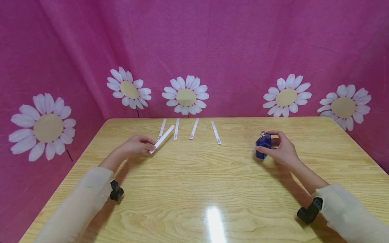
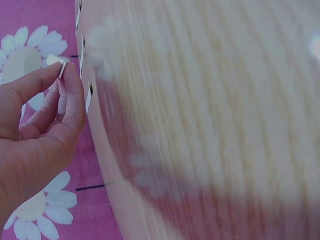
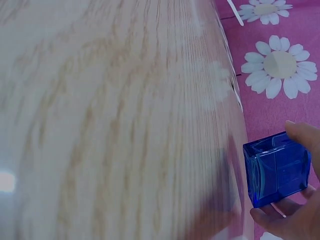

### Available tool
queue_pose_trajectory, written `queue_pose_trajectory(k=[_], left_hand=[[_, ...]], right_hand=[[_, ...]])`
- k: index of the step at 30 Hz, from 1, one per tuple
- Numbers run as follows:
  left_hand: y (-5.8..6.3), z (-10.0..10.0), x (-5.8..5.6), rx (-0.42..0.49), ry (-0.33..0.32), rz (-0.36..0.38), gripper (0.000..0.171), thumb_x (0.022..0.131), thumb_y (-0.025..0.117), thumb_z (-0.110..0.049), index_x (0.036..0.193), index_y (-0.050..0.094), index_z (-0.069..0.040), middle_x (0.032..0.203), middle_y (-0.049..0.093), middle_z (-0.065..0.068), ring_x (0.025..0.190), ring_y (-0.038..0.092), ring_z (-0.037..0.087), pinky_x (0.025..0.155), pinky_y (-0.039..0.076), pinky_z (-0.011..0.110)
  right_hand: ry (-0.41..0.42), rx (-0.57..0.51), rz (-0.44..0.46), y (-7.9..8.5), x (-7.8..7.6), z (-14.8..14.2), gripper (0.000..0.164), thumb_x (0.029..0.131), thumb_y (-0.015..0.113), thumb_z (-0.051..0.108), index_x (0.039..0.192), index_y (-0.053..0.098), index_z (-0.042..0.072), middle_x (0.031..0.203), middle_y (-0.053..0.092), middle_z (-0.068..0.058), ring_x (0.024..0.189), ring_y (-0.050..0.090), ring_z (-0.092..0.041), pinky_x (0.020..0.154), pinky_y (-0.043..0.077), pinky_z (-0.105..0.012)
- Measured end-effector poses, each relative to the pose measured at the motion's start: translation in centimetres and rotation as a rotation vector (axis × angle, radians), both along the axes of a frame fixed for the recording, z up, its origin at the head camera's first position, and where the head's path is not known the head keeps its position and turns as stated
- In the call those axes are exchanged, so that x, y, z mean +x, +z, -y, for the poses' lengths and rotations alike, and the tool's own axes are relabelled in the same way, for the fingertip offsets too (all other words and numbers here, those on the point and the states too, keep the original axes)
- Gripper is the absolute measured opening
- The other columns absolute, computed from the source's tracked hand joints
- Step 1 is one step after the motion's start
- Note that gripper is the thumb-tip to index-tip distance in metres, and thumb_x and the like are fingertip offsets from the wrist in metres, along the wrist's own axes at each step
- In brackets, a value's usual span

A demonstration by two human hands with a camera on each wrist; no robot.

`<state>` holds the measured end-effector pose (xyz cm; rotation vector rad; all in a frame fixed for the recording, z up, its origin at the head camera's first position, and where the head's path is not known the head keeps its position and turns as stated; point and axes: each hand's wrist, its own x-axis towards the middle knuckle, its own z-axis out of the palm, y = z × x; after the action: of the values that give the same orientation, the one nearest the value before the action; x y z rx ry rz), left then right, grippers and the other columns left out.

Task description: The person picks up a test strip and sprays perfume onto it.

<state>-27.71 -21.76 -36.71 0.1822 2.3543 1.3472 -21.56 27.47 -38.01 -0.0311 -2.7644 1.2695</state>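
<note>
On the left, my left hand (image 1: 138,145) pinches one end of a white paper strip (image 1: 165,135) between thumb and fingers. The strip points away to the far right, over the table. In the left wrist view the pinched end of the strip (image 2: 56,60) sticks out past the thumb tip. At the right my right hand (image 1: 282,148) grips a square blue glass perfume bottle (image 1: 262,152), thumb on the near side and fingers on the far side. Its silver spray top (image 1: 263,134) points up. The right wrist view shows the bottle's base (image 3: 255,175).
Several more white strips lie near the table's back edge, among them a leftmost strip (image 1: 162,129) and a rightmost strip (image 1: 216,133), with small print at their near ends. Behind the wooden table (image 1: 194,182) hangs a pink cloth (image 1: 234,60) with white flowers.
</note>
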Motion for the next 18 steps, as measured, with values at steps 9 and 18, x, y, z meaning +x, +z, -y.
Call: queue_pose_trajectory(k=[9,18], left_hand=[[-0.4,-1.5,0.6,0.058,-0.027,0.000,0.036,0.091,0.059,-0.005,0.120,0.054,0.016,0.085,0.062,-0.006,0.076,0.059,0.001,0.075,0.055,0.018],[-0.7,-3.1,1.5,0.062,-0.088,0.011,0.030,0.092,0.059,-0.006,0.115,0.057,0.013,0.085,0.063,-0.005,0.077,0.058,0.003,0.076,0.055,0.020]], right_hand=[[0.031,-0.031,0.016,0.2,0.4,0.8,0.071,0.083,0.074,0.035,0.138,0.041,0.007,0.123,0.061,-0.027,0.107,0.060,-0.030,0.073,0.044,-0.012],[0.060,-0.047,0.026,0.3,0.7,1.5,0.069,0.083,0.075,0.035,0.140,0.044,0.010,0.120,0.062,-0.026,0.094,0.059,-0.007,0.073,0.047,-0.011]])
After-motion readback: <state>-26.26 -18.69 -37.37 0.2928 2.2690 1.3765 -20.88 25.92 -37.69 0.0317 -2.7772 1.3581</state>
